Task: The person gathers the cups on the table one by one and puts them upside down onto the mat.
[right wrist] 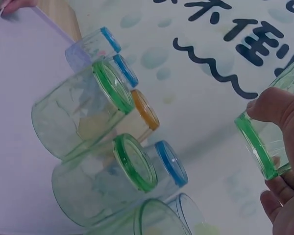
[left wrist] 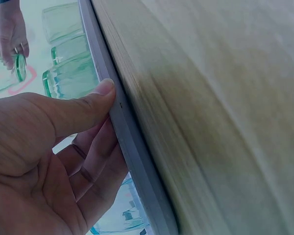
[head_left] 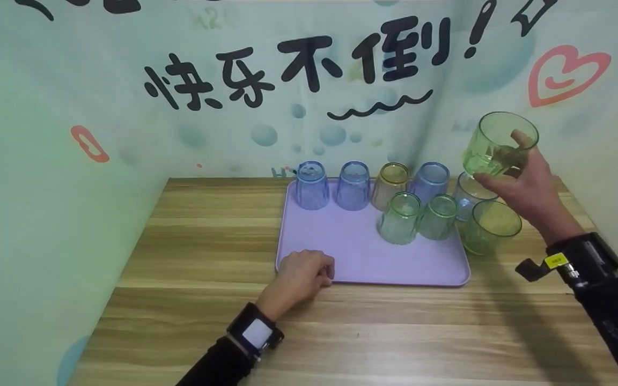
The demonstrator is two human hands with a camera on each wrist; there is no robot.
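A light, slick green tumbler point(head_left: 499, 143) is gripped near its base by the right hand point(head_left: 526, 187), while the lilac tray's point(head_left: 341, 252) rim is pinched by the left hand point(head_left: 301, 276).

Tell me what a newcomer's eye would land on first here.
First, the green cup held up in the air by the right hand, above the table's right end. Next, the lilac tray mid-table, carrying six upside-down cups along its far side, with the left hand gripping its near left corner. Behind, bold black characters span the wall.
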